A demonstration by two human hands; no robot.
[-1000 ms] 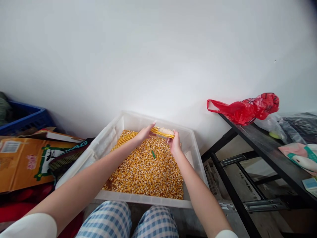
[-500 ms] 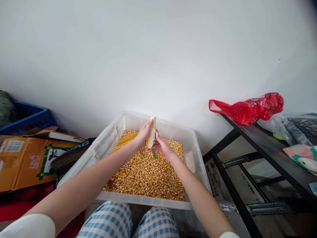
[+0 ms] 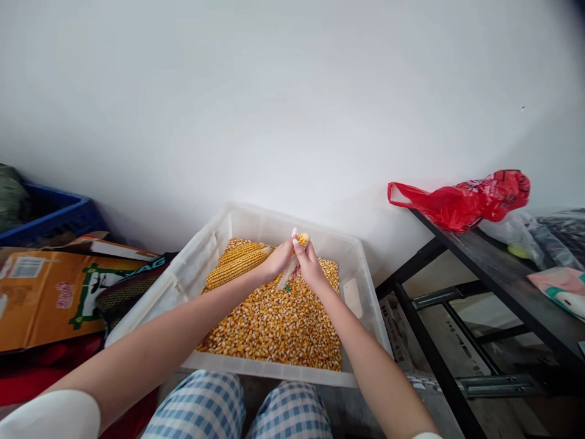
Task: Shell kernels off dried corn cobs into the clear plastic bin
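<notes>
White wall [image 3: 292,110], big tub [image 3: 274,372], loose kernels [image 3: 274,329].
Whole cobs [image 3: 238,266] near the left edge; left hand [image 3: 278,261] and right hand [image 3: 311,268], grip tight round a part-bare cob [image 3: 287,274] mid-tub, seem to rub it; next push calls for yellow bits [image 3: 303,238].

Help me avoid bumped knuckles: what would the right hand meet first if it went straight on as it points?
Besides the corn cob it holds, the right hand would probably meet the left hand first, close ahead; depth there is unclear.

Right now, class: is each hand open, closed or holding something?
Left hand: closed, holding the partly shelled cob.
Right hand: closed on the same cob, near its upper end.
</notes>
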